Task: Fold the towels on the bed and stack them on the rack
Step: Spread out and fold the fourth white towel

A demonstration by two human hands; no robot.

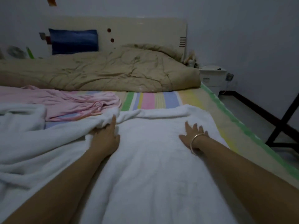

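Where our hands lay: both were on the white towel (153, 167), which was spread flat over the near part of the bed (242, 125) and reached up to the bare striped sheet (150, 99).
Left hand: the left hand (105, 138) rested palm down at the towel's left side, where the cloth was bunched into a thick fold.
Left fingers: the forefinger (113, 122) was straight and pointed away from us. The other fingers were hidden under the fold, so we could not tell if they gripped it.
Right hand: the right hand (192, 135) lay palm down near the towel's far right corner, well apart from the left one, with a bangle (196, 139) at the wrist.
Right fingers: the fingers (195, 127) were straight and spread, flat on the cloth, and they held nothing.
Pink towel: the pink towel (77, 102) lay crumpled and unfolded on the sheet beyond the left hand, its near edge touching the white fold.
White heap: the white heap (21, 120) lay at the left. We could not tell if it was a separate towel.
Quilt: the beige quilt (113, 70) lay rumpled across the bed beyond the towels, before the headboard (142, 29).
Pillow: the blue pillow (73, 41) leaned on the headboard at the left.
Nightstand: the white nightstand (212, 76) stood beside the bed's far right corner.
Dark frame: the dark frame (283, 125) stood on the floor to the right of the bed, only partly in view. We could not tell if it was the rack.
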